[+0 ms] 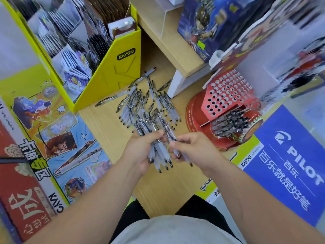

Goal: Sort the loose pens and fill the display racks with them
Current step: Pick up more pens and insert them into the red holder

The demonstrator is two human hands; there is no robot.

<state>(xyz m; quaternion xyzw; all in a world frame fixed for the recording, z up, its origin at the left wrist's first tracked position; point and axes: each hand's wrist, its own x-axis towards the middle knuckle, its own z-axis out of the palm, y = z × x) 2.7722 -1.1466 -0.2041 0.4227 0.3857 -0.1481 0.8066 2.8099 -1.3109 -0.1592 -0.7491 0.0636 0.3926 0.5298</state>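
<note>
Many clear-and-white pens with black tips lie in a loose pile (149, 104) on the wooden floor. My left hand (140, 152) grips a bundle of pens (161, 154), tips pointing toward me. My right hand (191, 150) pinches a single pen (175, 147) right beside that bundle. To the right stands a red display rack (226, 95) with a slanted panel full of empty holes. A lower tier of the rack holds several pens (230, 122) lying packed together.
A yellow cardboard card display (121, 67) stands at the left of the pile. A wooden shelf base (175, 55) rises behind the pens. A blue Pilot sign (290, 164) lies on the right, and colourful poster boards (52, 138) lie on the left.
</note>
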